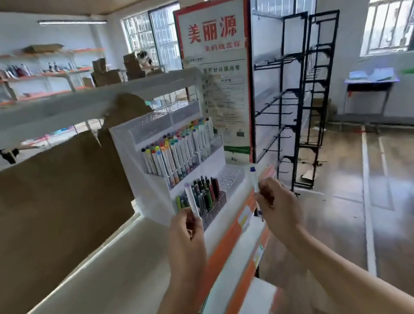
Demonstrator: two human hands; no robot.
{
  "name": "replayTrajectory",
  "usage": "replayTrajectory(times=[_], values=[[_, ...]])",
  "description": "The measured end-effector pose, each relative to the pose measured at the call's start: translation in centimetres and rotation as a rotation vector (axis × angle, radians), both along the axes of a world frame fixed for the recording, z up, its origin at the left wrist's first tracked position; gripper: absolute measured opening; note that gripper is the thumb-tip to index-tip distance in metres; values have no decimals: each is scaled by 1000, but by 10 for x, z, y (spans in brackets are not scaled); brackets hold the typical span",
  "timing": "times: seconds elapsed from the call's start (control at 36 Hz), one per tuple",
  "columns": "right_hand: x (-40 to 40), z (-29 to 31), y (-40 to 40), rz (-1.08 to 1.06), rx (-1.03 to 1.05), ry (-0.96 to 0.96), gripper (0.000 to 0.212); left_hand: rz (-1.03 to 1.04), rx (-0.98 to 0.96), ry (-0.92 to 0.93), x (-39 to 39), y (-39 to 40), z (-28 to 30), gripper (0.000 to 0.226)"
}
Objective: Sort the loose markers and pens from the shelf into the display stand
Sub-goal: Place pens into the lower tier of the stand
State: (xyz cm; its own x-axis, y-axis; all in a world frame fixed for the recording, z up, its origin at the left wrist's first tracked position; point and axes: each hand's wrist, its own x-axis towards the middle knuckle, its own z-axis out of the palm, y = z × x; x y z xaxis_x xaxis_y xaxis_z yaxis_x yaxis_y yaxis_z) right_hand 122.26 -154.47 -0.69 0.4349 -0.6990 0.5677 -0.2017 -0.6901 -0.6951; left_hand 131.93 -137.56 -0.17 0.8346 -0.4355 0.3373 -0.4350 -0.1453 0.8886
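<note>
The white shelf (pixel 90 282) is carrying the tiered display stand (pixel 145 150), its middle tier filling with markers and the top rack looking empty. In front of it, the left hand (pixel 185 238) is gripping a lilac-capped marker (pixel 191 199) upright and the right hand (pixel 276 200) is pinching a blue-capped marker (pixel 254 179), so 2 markers are probably mid-transfer. Each next needs lowering into a free slot.
</note>
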Motion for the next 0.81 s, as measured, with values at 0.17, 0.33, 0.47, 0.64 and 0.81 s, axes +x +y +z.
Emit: replayTrajectory(times=[0.17,0.33,0.47,0.64,0.81], values=[[41,13,-45,-10,-18,-39,30,20,20,-24,35,-42,17,19],[75,13,-82,11,26,-14,22,40,59,-71,56,-75,25,19],[105,22,-112,55,-5,21,11,106,105,-80,74,-110,23,10],[140,33,-162,199,-12,-6,10,178,44,-88,88,-157,25,10],[170,51,-210,321,-67,-51,11,300,43,-102,94,-202,27,9]])
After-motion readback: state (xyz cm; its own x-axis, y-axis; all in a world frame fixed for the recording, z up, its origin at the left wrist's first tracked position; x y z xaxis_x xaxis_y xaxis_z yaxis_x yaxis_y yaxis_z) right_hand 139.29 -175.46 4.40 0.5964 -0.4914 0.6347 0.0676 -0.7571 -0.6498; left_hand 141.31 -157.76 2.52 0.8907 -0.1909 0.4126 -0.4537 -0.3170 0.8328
